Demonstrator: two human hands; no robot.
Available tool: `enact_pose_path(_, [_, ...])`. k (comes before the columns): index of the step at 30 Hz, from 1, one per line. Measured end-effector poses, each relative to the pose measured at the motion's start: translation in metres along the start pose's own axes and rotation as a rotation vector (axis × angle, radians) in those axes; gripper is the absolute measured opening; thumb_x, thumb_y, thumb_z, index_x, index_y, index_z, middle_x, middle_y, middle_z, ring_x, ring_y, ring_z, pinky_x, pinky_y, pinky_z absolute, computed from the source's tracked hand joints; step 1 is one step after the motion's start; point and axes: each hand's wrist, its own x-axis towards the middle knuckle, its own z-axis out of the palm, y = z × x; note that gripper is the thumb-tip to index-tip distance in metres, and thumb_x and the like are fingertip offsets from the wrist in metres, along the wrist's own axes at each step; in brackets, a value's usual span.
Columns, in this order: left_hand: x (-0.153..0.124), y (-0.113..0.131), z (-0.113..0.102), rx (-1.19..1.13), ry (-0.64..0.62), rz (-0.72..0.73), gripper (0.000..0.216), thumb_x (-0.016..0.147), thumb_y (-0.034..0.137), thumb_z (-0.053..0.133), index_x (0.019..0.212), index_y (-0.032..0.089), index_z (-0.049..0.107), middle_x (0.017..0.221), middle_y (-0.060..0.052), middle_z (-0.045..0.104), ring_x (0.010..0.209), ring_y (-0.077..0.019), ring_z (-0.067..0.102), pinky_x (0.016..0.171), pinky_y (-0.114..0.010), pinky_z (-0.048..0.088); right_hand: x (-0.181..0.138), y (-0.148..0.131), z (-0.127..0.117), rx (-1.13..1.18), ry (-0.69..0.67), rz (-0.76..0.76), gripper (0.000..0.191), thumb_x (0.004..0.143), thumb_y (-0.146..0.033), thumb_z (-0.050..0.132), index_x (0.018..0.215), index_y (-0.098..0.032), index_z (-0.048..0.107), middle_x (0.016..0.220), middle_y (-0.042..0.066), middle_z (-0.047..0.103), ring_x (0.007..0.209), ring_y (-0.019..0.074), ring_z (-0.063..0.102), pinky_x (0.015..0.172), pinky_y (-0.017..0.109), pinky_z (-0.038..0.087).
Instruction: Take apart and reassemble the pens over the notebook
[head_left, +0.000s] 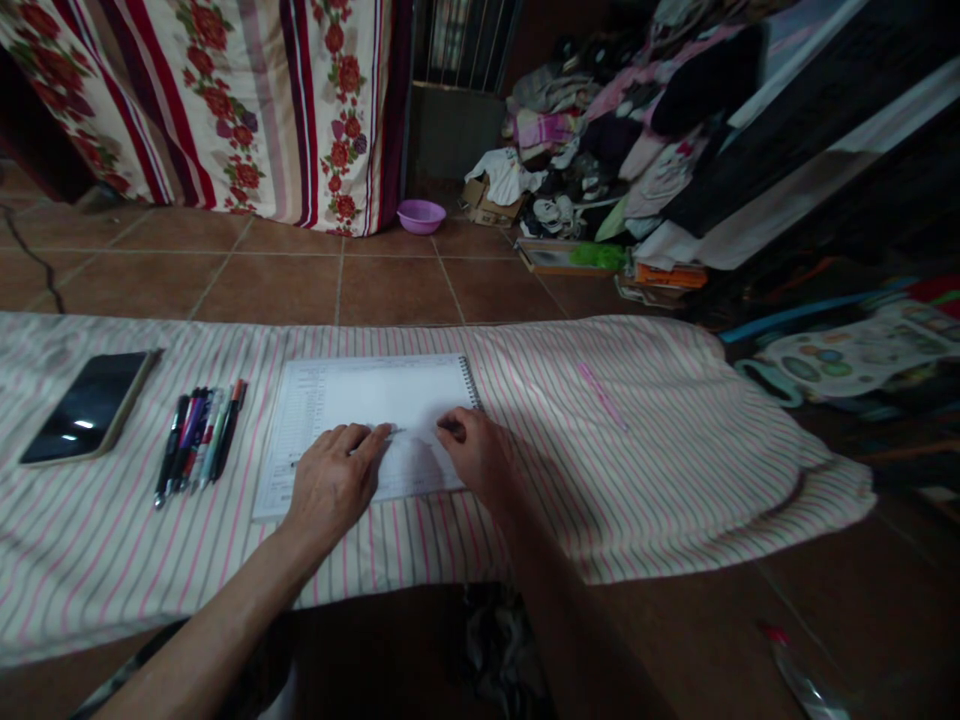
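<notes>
A spiral-bound notebook (360, 385) lies open on the striped cloth, showing a white page with printed lines along its borders. My left hand (337, 475) rests on its lower middle, palm down, with the fingers laid over the paper. A small thin mark or object (399, 430) shows just beyond its fingertips; I cannot make out which. My right hand (472, 445) is over the page's lower right, near the spiral binding. Its thumb and fingers are pinched together, and whatever they hold is too small or hidden to name.
Several pens (196, 440) lie in a row left of the notebook, beside a dark phone (88, 410). A pink pen (602, 397) lies on the striped cloth (675, 470) to the right. Beyond are a purple basin (421, 216), a floral curtain (255, 110) and heaped clothes (600, 130).
</notes>
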Motion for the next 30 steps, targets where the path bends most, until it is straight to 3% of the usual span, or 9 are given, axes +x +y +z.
enact_pose_path(6, [-0.0012,-0.0011,0.002,0.002,0.008,0.0,0.032,0.083,0.015,0.05,0.114,0.018,0.056,0.087,-0.006,0.063,0.075,-0.0208,0.055,0.067,-0.033,0.047,0.0,-0.0021,0.0026,-0.093,-0.014,-0.011,0.011,0.075,-0.019,0.062,0.086,-0.019,0.065,0.089,0.004,0.064,0.07,0.0135,0.059,0.073,0.028,0.042])
enact_pose_path(14, [-0.0012,-0.0002,0.0021,0.003,0.029,0.017,0.033,0.081,0.013,0.052,0.113,0.017,0.057,0.085,-0.006,0.062,0.074,-0.0213,0.055,0.067,-0.034,0.047,0.0007,-0.0016,0.0066,-0.143,0.053,-0.032,0.014,0.076,-0.017,0.059,0.089,-0.019,0.064,0.089,0.006,0.063,0.08,0.0171,0.059,0.075,0.028,0.042])
enact_pose_path(30, [-0.001,-0.0011,0.0013,0.008,0.018,0.014,0.033,0.082,0.014,0.051,0.114,0.017,0.056,0.085,-0.007,0.062,0.074,-0.0215,0.055,0.066,-0.034,0.047,0.0015,-0.0005,0.0034,-0.089,0.017,-0.044,0.022,0.073,-0.017,0.064,0.095,-0.017,0.065,0.091,0.007,0.062,0.068,0.0144,0.056,0.075,0.03,0.044])
